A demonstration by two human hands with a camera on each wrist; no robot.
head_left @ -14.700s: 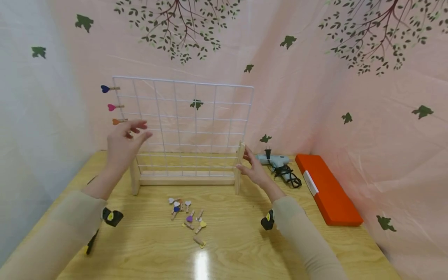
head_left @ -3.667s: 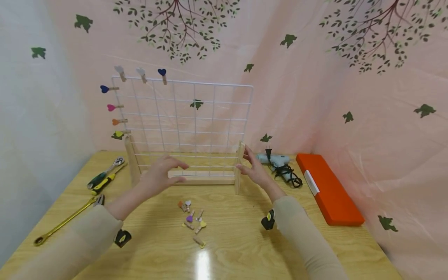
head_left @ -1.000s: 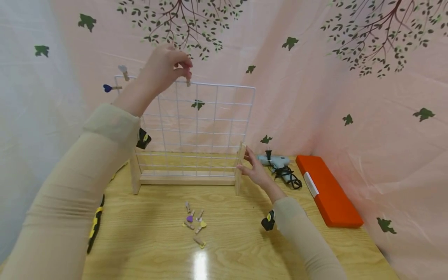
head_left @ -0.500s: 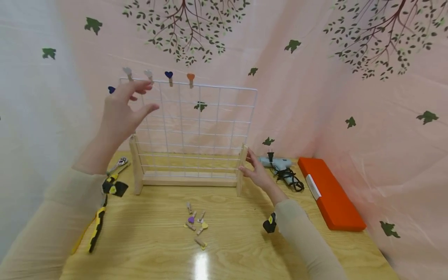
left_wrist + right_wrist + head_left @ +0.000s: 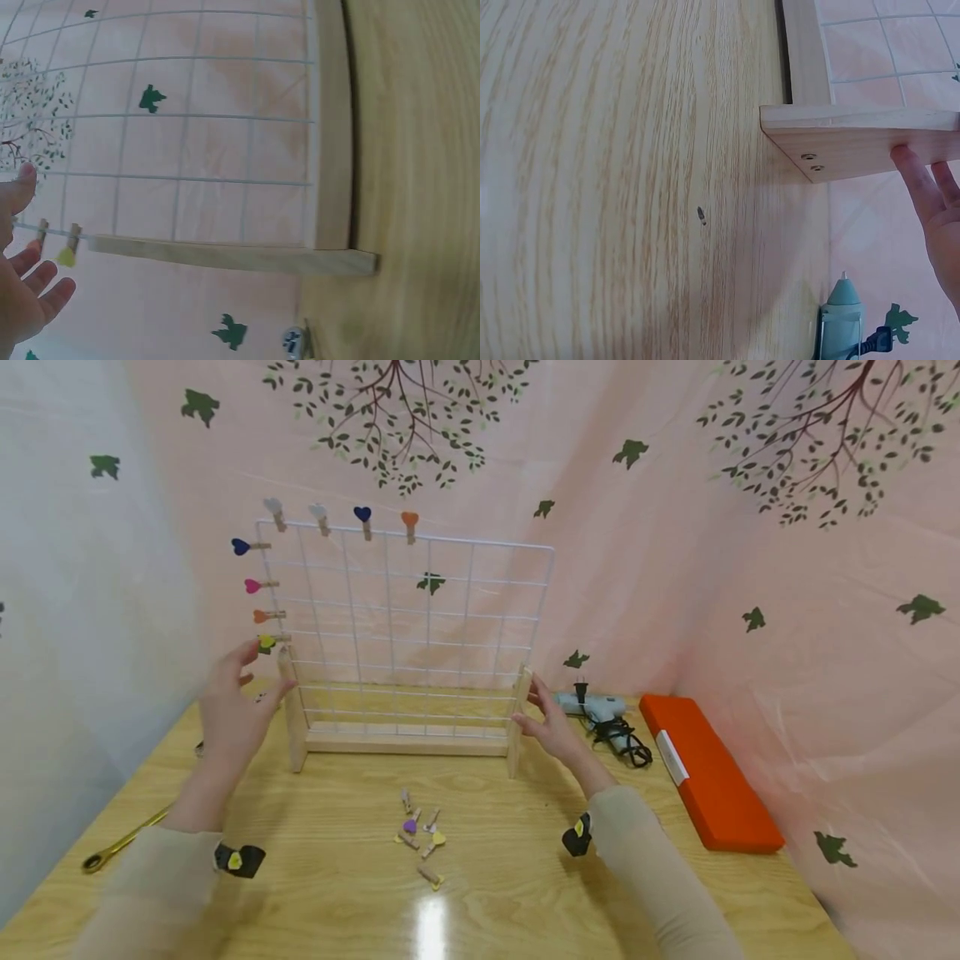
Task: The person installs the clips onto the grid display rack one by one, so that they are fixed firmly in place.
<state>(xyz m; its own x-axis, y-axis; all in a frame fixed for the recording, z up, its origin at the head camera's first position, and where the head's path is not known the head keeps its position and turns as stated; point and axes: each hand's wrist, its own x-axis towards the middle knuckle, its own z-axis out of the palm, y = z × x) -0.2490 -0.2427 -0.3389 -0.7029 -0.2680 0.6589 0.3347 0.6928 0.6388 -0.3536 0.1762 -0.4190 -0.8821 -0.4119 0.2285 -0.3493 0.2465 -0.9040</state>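
Note:
A white wire grid [image 5: 427, 610] stands in a wooden stand [image 5: 405, 745]. Heart-topped clothespins line its top edge, among them an orange clothespin [image 5: 409, 520], and its left edge, down to a yellow clothespin [image 5: 267, 642]. Beside the left post, my left hand [image 5: 232, 714] is spread with nothing in it; the left wrist view shows its fingers apart, close to the yellow clothespin [image 5: 67, 256]. My right hand [image 5: 553, 727] touches the right post [image 5: 517, 718]. In the right wrist view, extended fingers [image 5: 919, 184] rest against that post's outer face.
Several loose clothespins [image 5: 408, 840] lie on the table before the stand. At right are a pale blue glue gun [image 5: 600, 706] with a black cord and a red-orange box [image 5: 708, 777]. A gold wrench [image 5: 123, 842] lies at left, partly behind my left arm.
An orange clothespin now sits fourth on the top edge; my left hand let go of it and came down to the left post. Loose clothespins are fewer. My right hand stayed put.

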